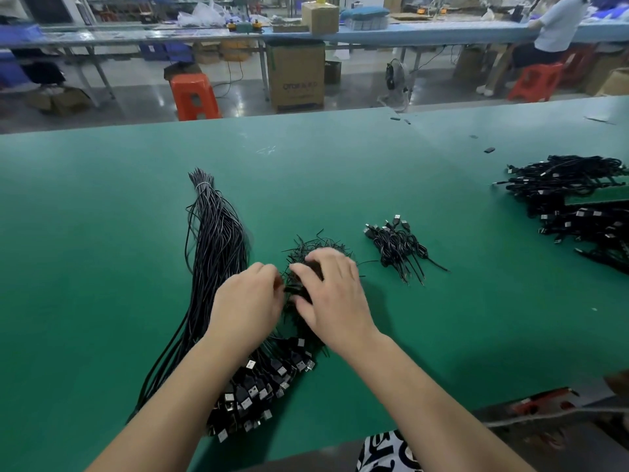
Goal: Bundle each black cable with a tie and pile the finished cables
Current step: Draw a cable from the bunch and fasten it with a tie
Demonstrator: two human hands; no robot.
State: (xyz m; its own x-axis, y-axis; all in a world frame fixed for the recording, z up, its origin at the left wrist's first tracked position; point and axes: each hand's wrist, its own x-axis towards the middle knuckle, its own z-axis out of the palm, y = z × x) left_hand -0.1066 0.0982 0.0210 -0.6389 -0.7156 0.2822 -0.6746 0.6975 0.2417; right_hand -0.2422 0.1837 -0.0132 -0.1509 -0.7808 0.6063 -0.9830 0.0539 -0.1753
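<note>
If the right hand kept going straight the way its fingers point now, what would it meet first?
The right hand points up-left over the loose ties, so it would probably meet those first, or the left hand close beside it; motion blur leaves depth unclear.

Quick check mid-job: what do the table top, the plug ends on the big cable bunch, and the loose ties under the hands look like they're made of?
Table top: likely a green rubber or vinyl mat, matte with soft glare. Plug ends: black moulded plastic bodies with silvery, probably metal, tips that catch the light. Loose ties: thin black strands that hold kinks, suggesting plastic-coated wire, though blur leaves that open.
</note>
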